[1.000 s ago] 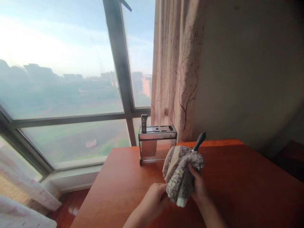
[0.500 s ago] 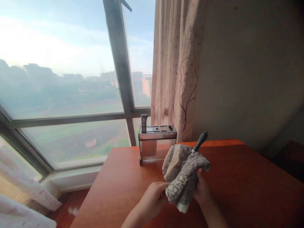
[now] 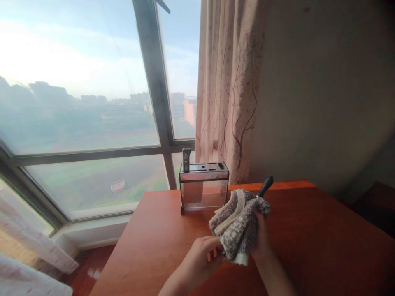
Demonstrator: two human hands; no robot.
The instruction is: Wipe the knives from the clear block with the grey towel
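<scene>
A fuzzy grey-brown towel with pale edges [image 3: 239, 224] is bunched above the table. Out of its upper right end sticks the black handle [image 3: 265, 187] of a tool whose other end is hidden in the cloth. My right hand [image 3: 261, 230] is closed around the towel from the right side, thumb on top. At the towel's lower left, my left hand [image 3: 206, 250] has its fingers bent and pinching the cloth's edge. Just behind the towel stands a clear-sided knife block [image 3: 203, 193] with a slotted top, and one dark-handled knife [image 3: 186, 160] sits in its left slot.
The reddish-brown wooden table [image 3: 148, 234] stretches under both hands. Beyond its left and far edges are a large window [image 3: 86, 156] and a patterned curtain [image 3: 230, 90]. A plain wall [image 3: 314, 102] rises at the right.
The towel and handle have turned, the handle now leaning lower and further right. The towel's left folds have shifted, and my left hand has moved slightly right onto its edge.
</scene>
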